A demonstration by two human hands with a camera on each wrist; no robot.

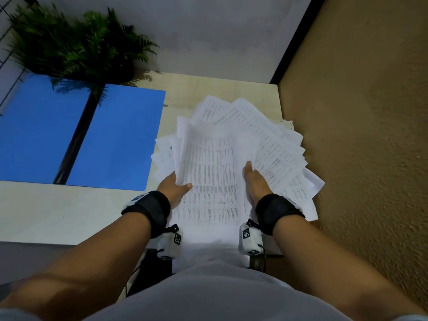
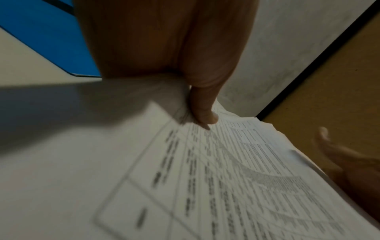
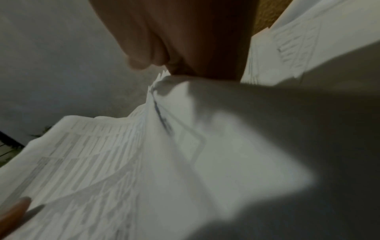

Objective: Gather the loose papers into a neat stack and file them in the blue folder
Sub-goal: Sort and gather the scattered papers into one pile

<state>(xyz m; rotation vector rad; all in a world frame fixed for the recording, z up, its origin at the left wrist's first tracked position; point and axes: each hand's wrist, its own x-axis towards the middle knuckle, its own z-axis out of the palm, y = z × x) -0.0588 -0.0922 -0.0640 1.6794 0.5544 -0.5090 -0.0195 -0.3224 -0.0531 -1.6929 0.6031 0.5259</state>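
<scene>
A fanned, untidy bundle of printed papers [image 1: 213, 163] lies on the pale table [image 1: 58, 212], right of centre. My left hand [image 1: 174, 185] grips its left edge, thumb on top and fingers underneath. In the left wrist view the thumb [image 2: 202, 112] presses on the top sheet [image 2: 226, 178]. My right hand [image 1: 254, 181] holds the right side with its thumb on the middle sheets and its fingers tucked under the sheets fanned to the right. The papers [image 3: 123, 162] bend up against the right hand [image 3: 185, 32]. The blue folder [image 1: 115, 140] lies open and flat to the left.
A potted fern [image 1: 76, 47] stands at the back left, its fronds hanging over the folder's far edge. A rough tan wall [image 1: 359, 135] runs close along the right of the papers, and a grey wall stands behind. Bare tabletop lies in front of the folder.
</scene>
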